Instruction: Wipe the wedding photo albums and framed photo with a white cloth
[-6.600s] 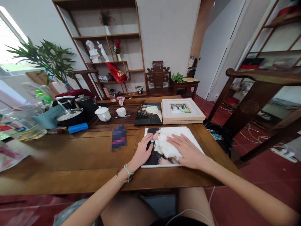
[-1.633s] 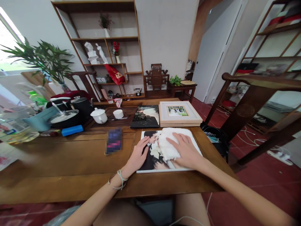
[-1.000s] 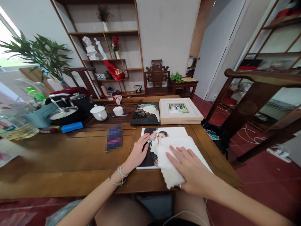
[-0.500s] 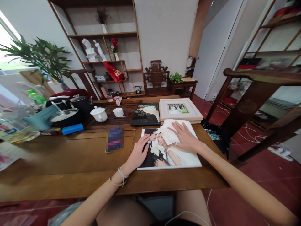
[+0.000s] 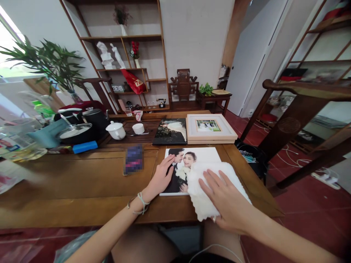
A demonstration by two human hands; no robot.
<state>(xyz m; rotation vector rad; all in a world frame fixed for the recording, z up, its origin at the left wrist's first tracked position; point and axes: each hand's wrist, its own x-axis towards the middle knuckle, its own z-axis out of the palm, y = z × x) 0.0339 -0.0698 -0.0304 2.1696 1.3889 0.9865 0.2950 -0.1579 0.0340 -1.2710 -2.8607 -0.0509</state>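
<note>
On the photo (image 5: 204,155), right hand (image 5: 227,199) presses cloth (image 5: 197,190); pot (image 5: 76,133) contents unclear.

Dark wood and white walls in the bright sitting room I'm looking into.
Daylight comes from a window (image 5: 7,51) at the far left, behind a leafy green plant (image 5: 46,62). I see a tall open wooden shelf unit (image 5: 123,54) against the white far wall (image 5: 197,36), a small carved dark wooden chair (image 5: 183,87) beside it, and a white door (image 5: 252,58) further right. A long brown wooden table (image 5: 82,182) fills the near ground, and red tiled floor (image 5: 301,208) spreads to the right.
</note>
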